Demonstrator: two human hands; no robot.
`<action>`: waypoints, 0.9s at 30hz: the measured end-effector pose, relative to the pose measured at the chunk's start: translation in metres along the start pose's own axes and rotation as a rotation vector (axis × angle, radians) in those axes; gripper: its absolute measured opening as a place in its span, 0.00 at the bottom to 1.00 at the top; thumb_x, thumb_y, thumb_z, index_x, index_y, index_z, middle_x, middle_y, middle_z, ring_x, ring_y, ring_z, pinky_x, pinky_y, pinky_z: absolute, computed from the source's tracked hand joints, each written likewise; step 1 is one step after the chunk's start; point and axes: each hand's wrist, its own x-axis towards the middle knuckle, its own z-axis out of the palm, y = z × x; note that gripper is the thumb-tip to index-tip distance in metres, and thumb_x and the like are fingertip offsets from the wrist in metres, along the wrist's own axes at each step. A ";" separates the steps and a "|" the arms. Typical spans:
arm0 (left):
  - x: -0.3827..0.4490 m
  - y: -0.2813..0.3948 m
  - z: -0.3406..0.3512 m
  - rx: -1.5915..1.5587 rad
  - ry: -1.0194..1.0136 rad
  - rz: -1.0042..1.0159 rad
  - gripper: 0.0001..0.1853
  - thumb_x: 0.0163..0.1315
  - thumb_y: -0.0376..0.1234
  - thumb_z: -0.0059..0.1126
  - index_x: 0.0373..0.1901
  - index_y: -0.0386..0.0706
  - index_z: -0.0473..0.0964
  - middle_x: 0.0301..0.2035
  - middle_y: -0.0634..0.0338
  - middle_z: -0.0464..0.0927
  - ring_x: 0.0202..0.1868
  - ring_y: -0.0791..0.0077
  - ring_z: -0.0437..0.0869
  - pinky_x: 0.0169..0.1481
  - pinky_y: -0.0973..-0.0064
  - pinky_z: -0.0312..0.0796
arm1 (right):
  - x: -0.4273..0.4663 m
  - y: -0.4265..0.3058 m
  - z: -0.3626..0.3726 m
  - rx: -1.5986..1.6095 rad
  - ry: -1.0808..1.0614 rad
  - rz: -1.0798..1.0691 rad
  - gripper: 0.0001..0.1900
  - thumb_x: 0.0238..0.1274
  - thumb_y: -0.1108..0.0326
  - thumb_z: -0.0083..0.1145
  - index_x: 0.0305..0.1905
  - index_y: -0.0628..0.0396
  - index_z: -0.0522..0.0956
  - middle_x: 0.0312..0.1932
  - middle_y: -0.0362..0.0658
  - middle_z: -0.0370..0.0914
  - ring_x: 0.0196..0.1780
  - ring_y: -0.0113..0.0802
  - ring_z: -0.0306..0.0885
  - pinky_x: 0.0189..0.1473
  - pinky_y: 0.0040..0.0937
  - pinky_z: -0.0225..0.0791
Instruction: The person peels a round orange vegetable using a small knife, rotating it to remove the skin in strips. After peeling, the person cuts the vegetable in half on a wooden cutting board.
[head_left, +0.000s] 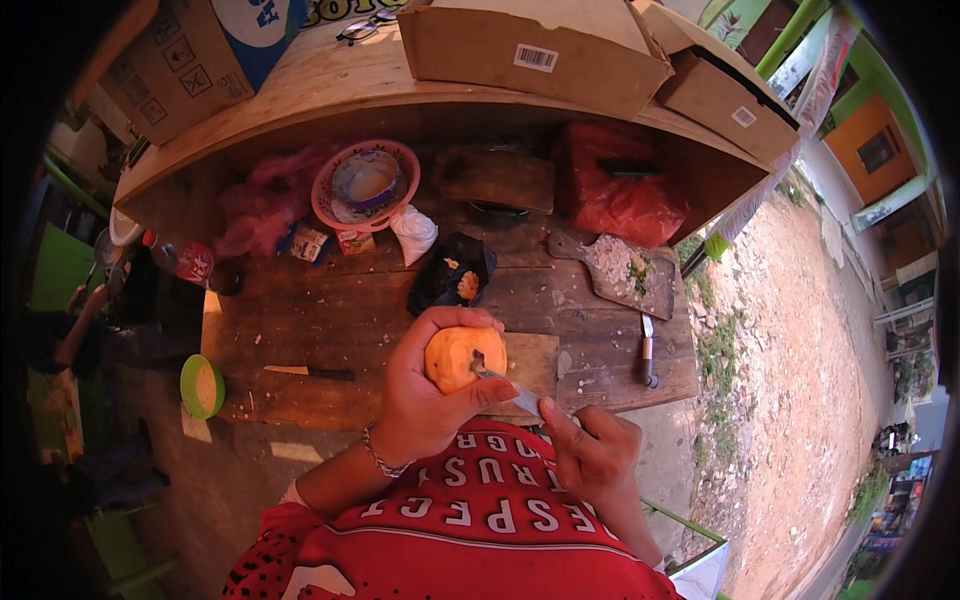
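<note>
My left hand (411, 401) holds a peeled orange fruit or root (457, 356) with faceted, cut sides and a dark hollow at one spot. In my right hand (600, 450) is a small knife (527, 401), its blade tip at that dark hollow. My left thumb lies across the blade near the tip; the knife's handle is mostly hidden in my fist. Just beyond my left hand sits an open black plastic bag (442, 281) with pale orange pieces in it. Partly under my hands, a light wooden piece (536, 360) lies on the wooden table (495, 289).
A knife with a dark handle (330, 373) lies left, another knife (648, 356) right, below a cutting board (660, 289) bearing chopped bits. Behind are a pink basket (321, 184), white powder bag (414, 234), bottle (184, 262) and shelf (352, 101). A green bowl (193, 397) and another person's hands (91, 301) are left.
</note>
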 end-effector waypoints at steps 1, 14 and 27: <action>0.000 0.001 0.000 0.000 -0.003 -0.009 0.34 0.52 0.27 0.84 0.58 0.39 0.71 0.56 0.55 0.79 0.58 0.74 0.80 0.64 0.73 0.75 | 0.000 0.000 0.000 0.003 0.002 -0.003 0.35 0.46 0.75 0.66 0.65 0.36 0.85 0.21 0.36 0.60 0.18 0.33 0.66 0.20 0.34 0.61; -0.001 -0.008 0.001 -0.001 -0.032 0.140 0.37 0.50 0.27 0.85 0.59 0.40 0.70 0.58 0.53 0.77 0.59 0.73 0.80 0.64 0.73 0.76 | -0.007 0.001 -0.001 0.130 -0.038 0.027 0.37 0.45 0.77 0.66 0.66 0.38 0.83 0.21 0.37 0.62 0.17 0.34 0.66 0.20 0.36 0.62; -0.002 0.013 0.000 0.049 -0.098 -0.051 0.27 0.55 0.26 0.82 0.54 0.40 0.75 0.49 0.58 0.84 0.52 0.77 0.85 0.59 0.75 0.79 | -0.002 0.011 -0.008 -0.093 0.041 -0.110 0.38 0.39 0.72 0.66 0.64 0.32 0.86 0.21 0.33 0.56 0.18 0.29 0.61 0.19 0.31 0.55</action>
